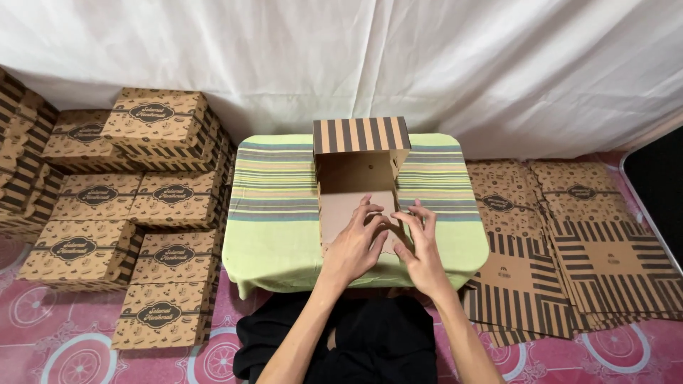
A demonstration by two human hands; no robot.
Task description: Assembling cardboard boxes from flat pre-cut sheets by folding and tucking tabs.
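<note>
A person sits on the floor at a low table covered with a light green cloth with coloured stripes point(277, 185), seen from a camera on their head looking down.

At the centre of the table stands a half-folded brown cardboard box point(358, 178). Its tall back wall, at twelve o'clock from the hands, has a band of dark brown and tan vertical stripes along the top. The plain brown inside of the box faces the viewer.

The left hand point(356, 245) lies palm down on the box's front panel with fingers spread and pressing flat; it grips nothing. The right hand point(421, 245) sits just beside it at three o'clock, fingers splayed and curled over the box's right front edge, thumb touching the cardboard near the left hand. Whether it pinches a flap cannot be told.

At nine o'clock from the table, finished brown printed boxes with dark oval labels point(135, 213) are stacked in rows on the floor. At three o'clock lies a pile of flat unfolded cardboard sheets point(569, 242), printed and striped. A pink patterned mat point(57, 341) covers the floor, and a white fabric sheet point(427, 64) hangs behind everything.
</note>
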